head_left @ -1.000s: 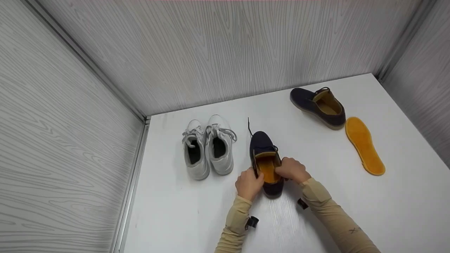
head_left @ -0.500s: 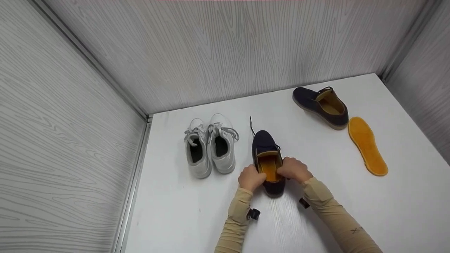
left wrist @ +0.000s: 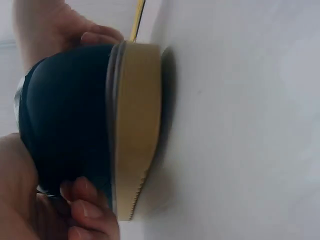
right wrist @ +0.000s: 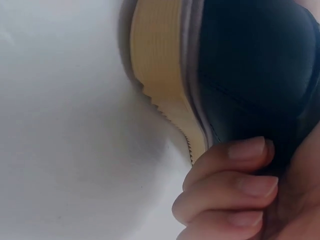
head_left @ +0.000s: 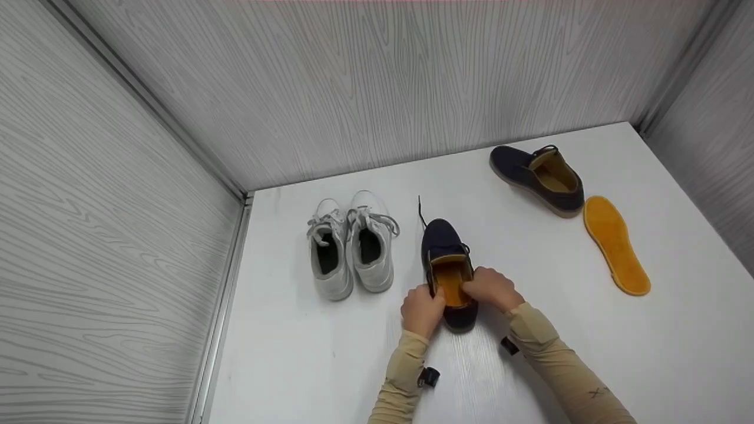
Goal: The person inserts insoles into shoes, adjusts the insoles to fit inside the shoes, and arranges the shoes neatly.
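Both the left hand (head_left: 423,309) and right hand (head_left: 493,287) grip one navy shoe (head_left: 440,237), its insole (head_left: 449,282) seemingly in; the loose orange insole (head_left: 615,244) lies outside.

A booth-like space, shown by wood-grain panels (head_left: 353,82) around a white tabletop (head_left: 294,359).

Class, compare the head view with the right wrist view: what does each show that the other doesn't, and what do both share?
Only the head view: white sneakers, a loose orange insole and another dark shoe.
Only the right wrist view: the toothed sole edge.
Both: the held dark shoe, the right hand gripping it, and the white tabletop.
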The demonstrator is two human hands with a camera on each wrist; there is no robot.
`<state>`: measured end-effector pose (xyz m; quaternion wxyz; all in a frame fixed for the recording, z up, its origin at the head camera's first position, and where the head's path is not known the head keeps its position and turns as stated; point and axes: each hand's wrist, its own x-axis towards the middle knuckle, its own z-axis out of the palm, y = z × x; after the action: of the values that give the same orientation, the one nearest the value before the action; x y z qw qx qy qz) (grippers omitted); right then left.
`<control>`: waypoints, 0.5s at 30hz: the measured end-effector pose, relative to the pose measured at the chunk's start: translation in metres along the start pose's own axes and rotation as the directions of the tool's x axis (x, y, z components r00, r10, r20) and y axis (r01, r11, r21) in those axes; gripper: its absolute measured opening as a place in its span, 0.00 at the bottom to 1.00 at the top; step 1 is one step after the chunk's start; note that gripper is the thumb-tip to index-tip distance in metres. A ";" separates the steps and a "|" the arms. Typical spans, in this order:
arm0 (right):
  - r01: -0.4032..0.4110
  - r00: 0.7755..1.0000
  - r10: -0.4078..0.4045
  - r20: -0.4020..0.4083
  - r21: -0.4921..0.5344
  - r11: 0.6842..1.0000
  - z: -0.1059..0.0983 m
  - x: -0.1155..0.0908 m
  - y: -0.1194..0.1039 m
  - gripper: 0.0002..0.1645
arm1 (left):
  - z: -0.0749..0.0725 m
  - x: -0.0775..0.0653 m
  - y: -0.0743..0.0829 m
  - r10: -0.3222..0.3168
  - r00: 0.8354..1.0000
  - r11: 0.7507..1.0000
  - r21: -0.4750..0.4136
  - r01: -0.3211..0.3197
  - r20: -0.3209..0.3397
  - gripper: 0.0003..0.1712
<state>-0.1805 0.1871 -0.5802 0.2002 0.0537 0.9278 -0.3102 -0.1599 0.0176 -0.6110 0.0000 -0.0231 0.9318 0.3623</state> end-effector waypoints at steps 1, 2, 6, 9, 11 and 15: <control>0.003 1.000 -0.003 -0.004 0.003 1.000 0.001 0.000 0.000 0.15 | 0.001 -0.002 -0.002 0.024 1.000 0.999 -0.031 -0.025 -0.015 0.16; 0.009 1.000 -0.009 -0.005 0.007 1.000 0.001 -0.001 0.001 0.17 | 0.002 -0.005 -0.003 0.047 0.999 0.997 -0.060 -0.048 -0.022 0.15; 0.032 0.999 -0.031 -0.016 0.025 0.999 0.002 0.001 0.003 0.18 | 0.001 -0.008 -0.006 0.131 0.991 0.985 -0.108 -0.132 -0.016 0.11; 0.059 0.998 -0.057 -0.038 0.036 0.998 0.001 0.003 0.002 0.16 | -0.005 -0.004 -0.003 0.177 0.984 0.983 -0.046 -0.178 -0.026 0.11; 0.075 0.996 -0.072 -0.053 0.047 0.996 0.000 0.004 -0.001 0.15 | -0.009 0.000 0.000 0.195 0.980 0.981 0.003 -0.195 -0.049 0.11; 0.100 0.990 -0.092 -0.108 0.065 0.993 -0.002 0.008 -0.009 0.15 | -0.017 0.011 0.005 0.189 0.978 0.981 0.066 -0.184 -0.083 0.12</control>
<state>-0.1907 0.1810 -0.5772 0.1343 0.0321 0.9270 -0.3487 -0.1711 0.0096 -0.5953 -0.0748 0.0483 0.9390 0.3321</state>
